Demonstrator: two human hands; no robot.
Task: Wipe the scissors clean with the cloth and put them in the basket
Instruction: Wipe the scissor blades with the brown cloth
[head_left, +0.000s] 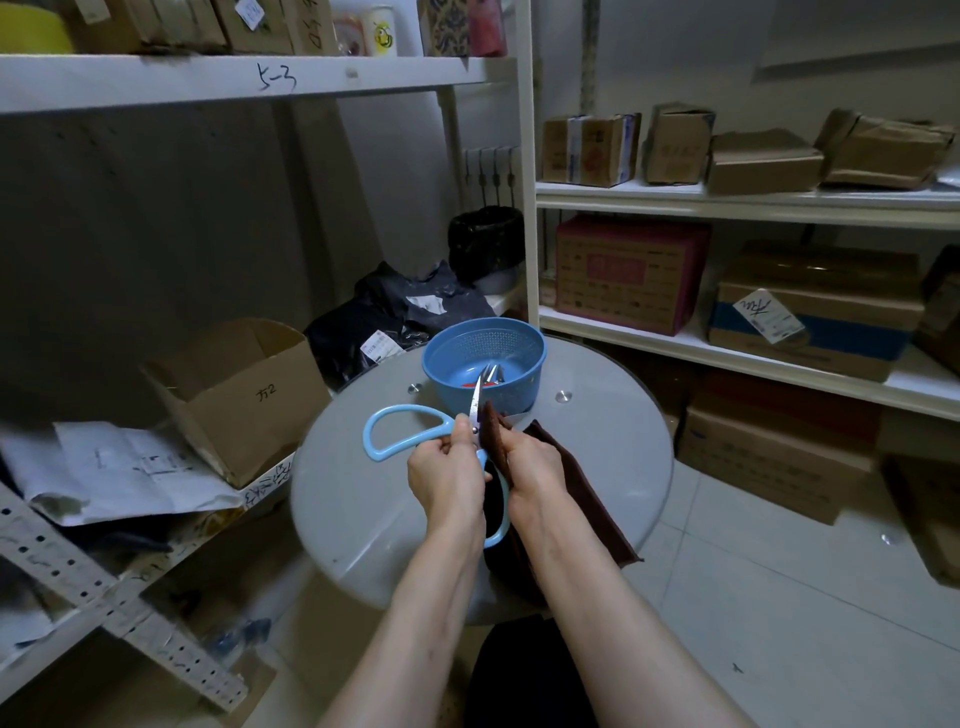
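Observation:
Over a round glass table (363, 519), my left hand (447, 478) grips light-blue-handled scissors (400, 436) near their pivot, the silver blade pointing up toward the basket. My right hand (535, 478) holds a dark brown cloth (576, 478) folded against the blade's right side. The cloth's free end trails down to the table's right edge. Just behind the hands on the table stands a blue perforated basket (483, 343); other scissors (491, 376) lie inside it.
White shelving with cardboard boxes (628, 275) lines the right wall. An open cardboard box (244, 395) and papers (130, 473) sit on the low left shelf. Behind the table lie a dark parcel bag (395, 312) and a black-lined bin (485, 241).

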